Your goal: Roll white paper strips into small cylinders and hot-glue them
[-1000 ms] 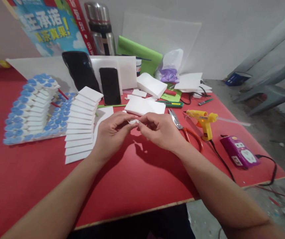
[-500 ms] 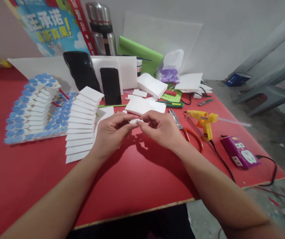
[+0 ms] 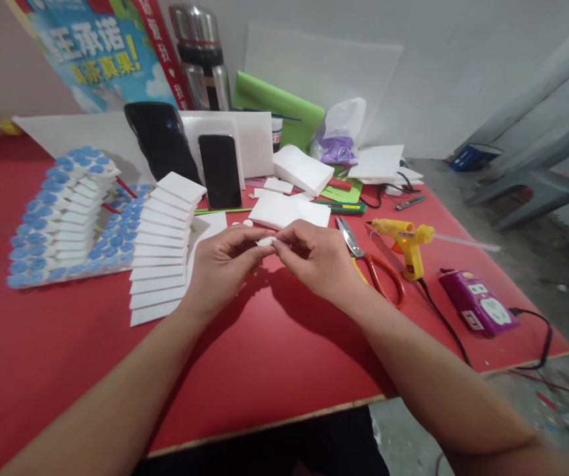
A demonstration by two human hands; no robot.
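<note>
Between the fingertips of both hands is a small white piece (image 3: 265, 242), partly hidden by the fingers. My left hand (image 3: 225, 261) pinches it from the left, and my right hand (image 3: 314, 258) closes on its right end with thumb and forefinger. Left of my left hand, white rectangular panels (image 3: 160, 251) stand fanned like steps. Farther left is a curved structure (image 3: 41, 241) covered in blue and white rolled pieces. Orange-handled scissors (image 3: 386, 277) lie right of my right hand, with a yellow glue gun (image 3: 411, 248) beyond them.
A purple power socket box (image 3: 480, 304) with black cords sits at the right. Behind my hands are white foam blocks (image 3: 289, 210), a green cutter (image 3: 347, 208), a black phone (image 3: 220, 172) and a steel flask (image 3: 202, 59). The red table (image 3: 274, 357) ends at a near edge.
My right hand has shifted slightly left, closer to my left fingertips. Less of the white piece shows on the right, and more of the scissors is visible.
</note>
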